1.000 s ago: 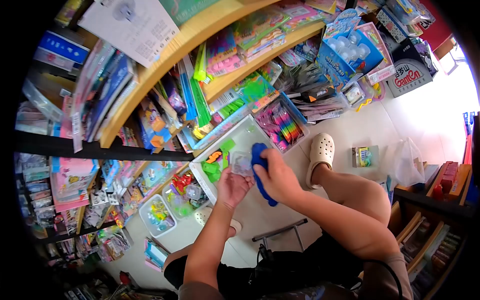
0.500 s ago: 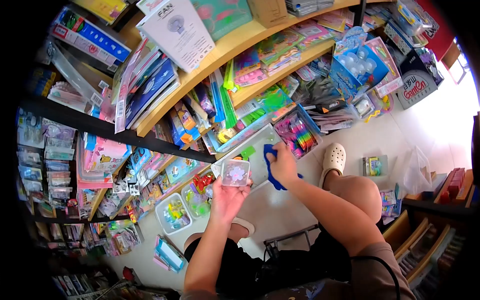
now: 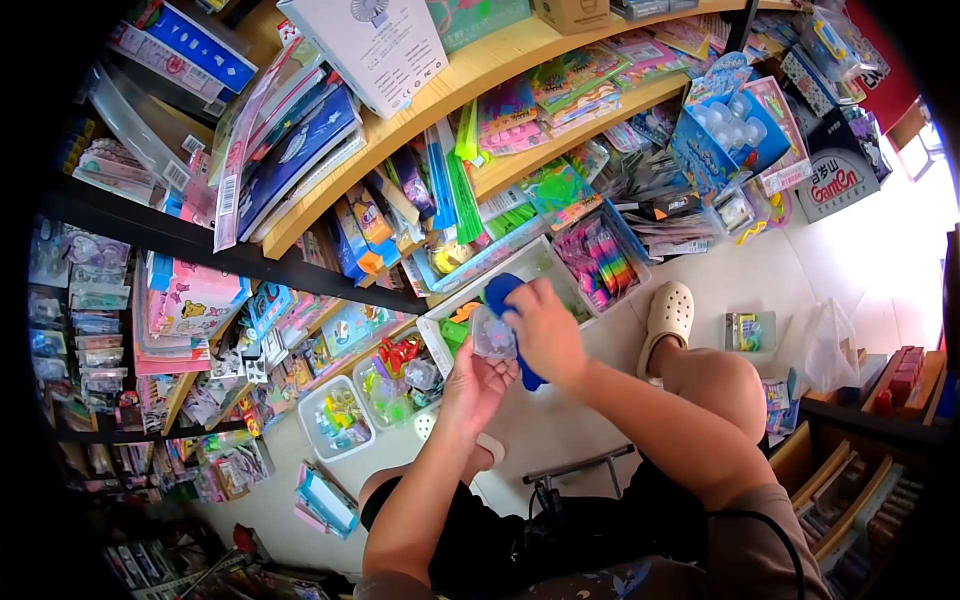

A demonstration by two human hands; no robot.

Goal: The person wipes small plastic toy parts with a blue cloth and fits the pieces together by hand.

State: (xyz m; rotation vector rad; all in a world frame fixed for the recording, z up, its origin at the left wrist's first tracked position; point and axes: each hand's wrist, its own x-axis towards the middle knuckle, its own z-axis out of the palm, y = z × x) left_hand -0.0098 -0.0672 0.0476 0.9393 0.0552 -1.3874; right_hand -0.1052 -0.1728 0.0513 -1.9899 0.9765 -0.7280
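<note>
My left hand (image 3: 470, 388) grips a small clear plastic box (image 3: 492, 338) from below, tilted, with a pale purple flower shape showing on it. In my right hand (image 3: 548, 335) is a dark blue cloth (image 3: 504, 289), bunched under the fingers and pressed against the right side of the box. Part of the cloth hangs below the hand. Both hands are over a white bin (image 3: 436, 345), in which green and orange pieces (image 3: 458, 328) show. The fingertips of my right hand are partly hidden by the cloth.
A bin of rainbow-coloured packs (image 3: 601, 262) stands right of the white bin. To the left are a white tub of small toys (image 3: 338, 420) and a tub with red and green items (image 3: 385, 385). Packed shelves (image 3: 470, 85) curve in front. A clear bag (image 3: 832, 345) lies at right.
The cloth has come left from beside the box onto it, carried by my right hand. My left hand has tilted the box. More of the white bin's inside shows.
</note>
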